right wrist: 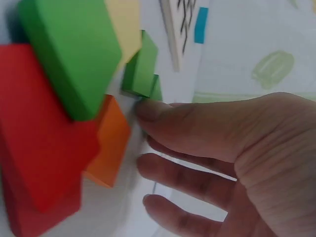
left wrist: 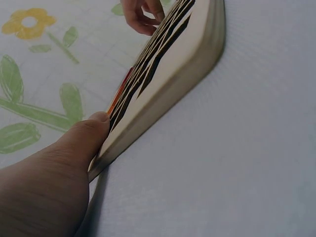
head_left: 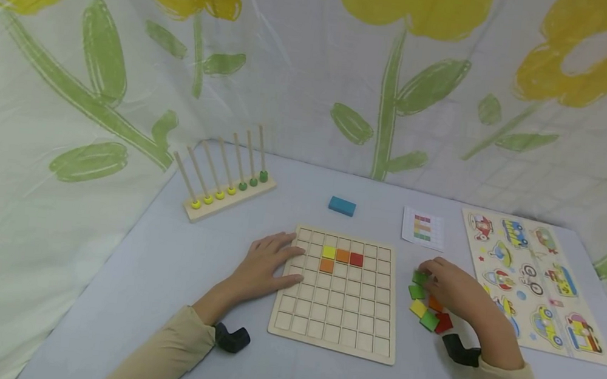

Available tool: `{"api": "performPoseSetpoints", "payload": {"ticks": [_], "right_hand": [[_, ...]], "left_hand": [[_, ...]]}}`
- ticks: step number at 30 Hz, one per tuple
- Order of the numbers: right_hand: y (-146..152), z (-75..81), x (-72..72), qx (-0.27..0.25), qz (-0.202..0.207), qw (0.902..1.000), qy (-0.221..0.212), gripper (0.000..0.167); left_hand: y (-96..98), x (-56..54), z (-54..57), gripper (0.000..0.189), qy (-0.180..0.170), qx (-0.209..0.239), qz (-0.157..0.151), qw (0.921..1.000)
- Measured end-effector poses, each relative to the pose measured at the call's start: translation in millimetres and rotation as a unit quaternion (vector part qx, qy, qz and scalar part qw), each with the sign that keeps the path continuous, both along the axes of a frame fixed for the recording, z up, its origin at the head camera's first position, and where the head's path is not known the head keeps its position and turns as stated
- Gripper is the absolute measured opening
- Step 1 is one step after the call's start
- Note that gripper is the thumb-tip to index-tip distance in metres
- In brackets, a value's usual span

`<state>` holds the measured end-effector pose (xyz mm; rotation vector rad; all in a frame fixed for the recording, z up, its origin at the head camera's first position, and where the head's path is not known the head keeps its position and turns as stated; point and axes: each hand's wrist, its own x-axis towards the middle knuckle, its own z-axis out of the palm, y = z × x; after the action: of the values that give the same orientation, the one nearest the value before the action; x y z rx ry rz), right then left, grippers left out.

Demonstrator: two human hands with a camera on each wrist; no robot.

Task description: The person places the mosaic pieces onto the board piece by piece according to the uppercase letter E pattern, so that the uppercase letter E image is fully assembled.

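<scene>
My left hand [head_left: 269,262] rests along the left edge of a wooden grid board [head_left: 387,344], fingers spread. In the left wrist view its thumb [left wrist: 84,138] lies on the board's rim. On the board sit a yellow tile [head_left: 328,252], two orange tiles, one an orange tile [head_left: 343,255] in the top coloured row, and a red tile [head_left: 356,259]. My right hand [head_left: 455,289] reaches over a loose pile of green, yellow, orange and red tiles. Its thumb tip is beside a green tile [right wrist: 157,89], with the fingers loosely bent; nothing shows between them.
A pattern card [head_left: 431,229] with coloured squares lies beyond the board, right of a blue block [head_left: 342,206]. A wooden peg stand [head_left: 234,198] with yellow and green beads is at back left. A picture puzzle board [head_left: 541,285] lies at right, near the right hand.
</scene>
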<state>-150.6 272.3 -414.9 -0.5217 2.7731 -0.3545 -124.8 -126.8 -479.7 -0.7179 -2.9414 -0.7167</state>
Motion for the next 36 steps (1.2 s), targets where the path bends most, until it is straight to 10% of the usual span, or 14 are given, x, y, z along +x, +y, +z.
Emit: {"api": "performPoseSetpoints", "payload": {"ticks": [13, 36], "right_hand": [[-13.0, 1.0, -5.4, -0.006, -0.008, 0.9999, -0.005, 0.023], [-124.2, -10.1, 21.8, -0.05, 0.166, 0.9817, 0.079, 0.02]], "left_hand": [[-0.6, 2.1, 1.3, 0.059, -0.005, -0.002, 0.005, 1.0], [0.2, -1.8, -0.6, 0.059, -0.004, 0.003, -0.003, 1.0]]}}
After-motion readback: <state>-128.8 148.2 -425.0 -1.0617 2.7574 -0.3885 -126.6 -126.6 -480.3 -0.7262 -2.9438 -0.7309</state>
